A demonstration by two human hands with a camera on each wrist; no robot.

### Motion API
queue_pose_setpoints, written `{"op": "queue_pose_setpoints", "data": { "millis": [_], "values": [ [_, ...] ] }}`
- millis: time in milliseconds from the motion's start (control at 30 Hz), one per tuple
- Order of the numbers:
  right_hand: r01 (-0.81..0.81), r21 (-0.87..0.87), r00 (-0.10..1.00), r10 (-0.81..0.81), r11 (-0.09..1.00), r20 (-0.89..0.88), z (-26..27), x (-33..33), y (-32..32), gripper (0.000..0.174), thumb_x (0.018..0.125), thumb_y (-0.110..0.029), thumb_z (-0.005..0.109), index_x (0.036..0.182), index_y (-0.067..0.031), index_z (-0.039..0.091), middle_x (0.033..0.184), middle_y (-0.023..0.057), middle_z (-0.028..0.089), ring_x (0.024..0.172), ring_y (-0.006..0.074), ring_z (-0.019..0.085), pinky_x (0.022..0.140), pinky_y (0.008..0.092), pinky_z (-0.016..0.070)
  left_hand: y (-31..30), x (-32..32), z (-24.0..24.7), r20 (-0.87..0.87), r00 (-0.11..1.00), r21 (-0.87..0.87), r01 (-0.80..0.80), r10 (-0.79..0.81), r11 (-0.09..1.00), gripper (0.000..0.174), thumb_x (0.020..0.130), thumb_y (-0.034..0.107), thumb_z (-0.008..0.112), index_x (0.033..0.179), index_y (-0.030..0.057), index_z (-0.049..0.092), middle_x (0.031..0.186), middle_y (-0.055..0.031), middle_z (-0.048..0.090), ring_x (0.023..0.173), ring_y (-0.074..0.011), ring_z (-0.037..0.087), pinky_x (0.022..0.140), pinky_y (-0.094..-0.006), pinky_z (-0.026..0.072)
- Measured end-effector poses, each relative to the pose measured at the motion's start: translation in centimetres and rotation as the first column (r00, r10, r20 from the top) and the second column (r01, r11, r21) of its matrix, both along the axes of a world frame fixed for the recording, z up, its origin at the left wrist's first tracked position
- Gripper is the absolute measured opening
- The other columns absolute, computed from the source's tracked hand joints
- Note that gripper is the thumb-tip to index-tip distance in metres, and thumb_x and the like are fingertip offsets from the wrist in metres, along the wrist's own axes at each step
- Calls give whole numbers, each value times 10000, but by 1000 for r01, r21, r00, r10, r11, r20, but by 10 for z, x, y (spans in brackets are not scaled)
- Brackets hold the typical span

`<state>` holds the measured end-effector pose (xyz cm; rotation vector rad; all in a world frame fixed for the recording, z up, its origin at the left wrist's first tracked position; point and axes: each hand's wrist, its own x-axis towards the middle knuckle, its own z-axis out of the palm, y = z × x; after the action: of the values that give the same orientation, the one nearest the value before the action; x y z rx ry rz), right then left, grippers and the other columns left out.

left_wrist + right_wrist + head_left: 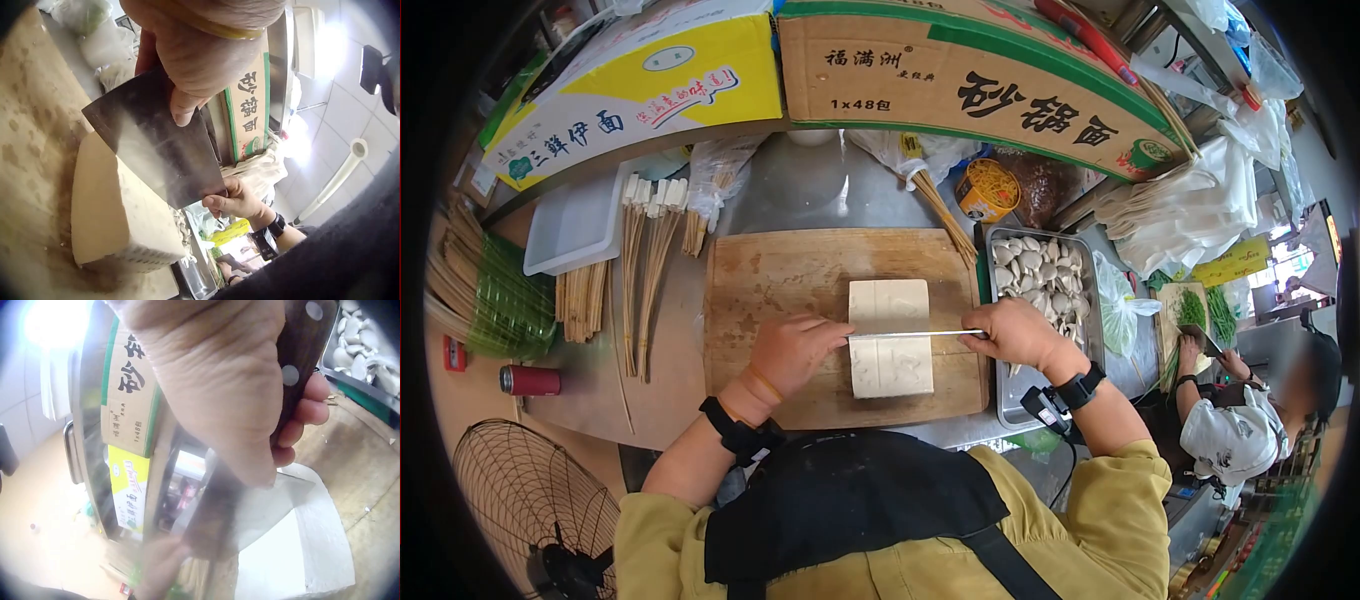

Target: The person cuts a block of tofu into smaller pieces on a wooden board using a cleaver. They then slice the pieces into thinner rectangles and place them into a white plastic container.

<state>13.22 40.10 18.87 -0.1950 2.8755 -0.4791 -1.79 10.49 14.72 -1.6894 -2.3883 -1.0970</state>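
Observation:
A pale block of tofu (890, 370) lies on the wooden cutting board (775, 280). Faint lines show on its top. Across its middle, edge down, stands a cleaver (910, 333), seen almost spine-on from the head. My right hand (1022, 335) grips the cleaver's dark riveted handle (303, 359), fingers wrapped round it. At the blade's other end, my left hand (795, 350) pinches the top corner between thumb and fingers. In the left wrist view the broad blade (156, 144) overlaps the top of the tofu (119, 212).
A metal tray (1003, 400) of mushrooms (1045, 280) adjoins the board on the right. Bundled skewers (660, 250) and a white plastic tub (575, 225) lie left. Cardboard noodle boxes (960, 85) line the shelf ahead. Another person (1240, 420) cuts greens at far right.

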Motion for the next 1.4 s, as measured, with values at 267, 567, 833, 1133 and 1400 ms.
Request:
{"op": "queue_pose_setpoints", "data": {
  "millis": [267,567,833,1133,1400],
  "values": [
    [34,15,998,-34,999,46,-6,-1,-2,225,866,-295,622,792,-85,590,757,111,623,732,360,607,623,460,478,0,0,-9,11,1000,29,-30,29,999,145,776,171,689,917,143,707,748,-41,678,681,-217,654,578,-315,510],
    [17,55,986,-26,998,164,-77,-16,1,242,882,-357,562,880,-138,664,743,135,661,723,352,637,642,462,497,0,-8,-67,-61,996,15,-67,67,998,88,799,167,685,876,127,675,775,-50,671,690,-214,653,581,-317,513],
    [63,44,993,-67,997,98,-59,-10,-13,265,850,-388,603,850,-126,646,728,140,651,700,374,619,619,468,493,-9,-12,-65,303,953,-59,35,-15,998,128,876,210,629,953,116,669,865,-92,676,767,-270,656,675,-339,526],
    [385,99,903,-353,918,-243,72,72,-54,133,789,-195,697,844,-89,638,678,95,590,591,288,596,530,384,470,-9,-57,-73,771,626,-100,-63,118,993,516,967,347,541,1335,5,427,1293,-134,541,1147,-175,528,969,-316,428],
    [781,-601,59,-939,-169,340,-70,197,-162,275,887,-221,683,951,45,654,630,20,579,488,93,531,445,268,417,62,-23,-119,977,160,-131,-85,143,988,733,943,434,532,1434,-41,267,1447,-188,386,1339,-251,367,1090,-344,302]
  ]
}}
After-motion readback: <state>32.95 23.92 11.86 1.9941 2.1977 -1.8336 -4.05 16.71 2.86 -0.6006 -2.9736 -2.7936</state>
